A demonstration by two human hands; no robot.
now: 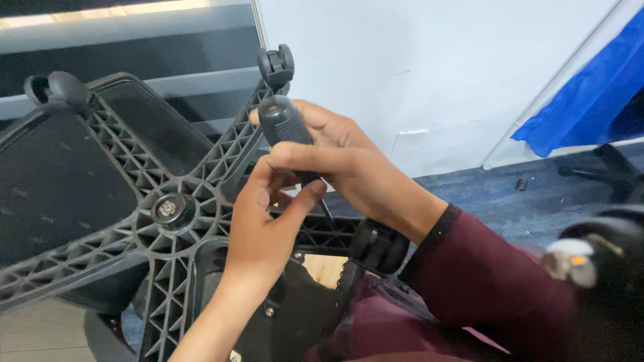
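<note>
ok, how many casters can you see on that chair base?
3. One caster at the top arm tip, above the screwdriver handle; one at the upper-left arm tip; one lower centre, by the right hand's wrist. Others may be hidden.

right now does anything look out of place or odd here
Yes: the black five-star chair base is tipped up, ribbed underside facing the camera and casters in the air. A small dark spring lies loose on the blue carpet by the wall.
</note>
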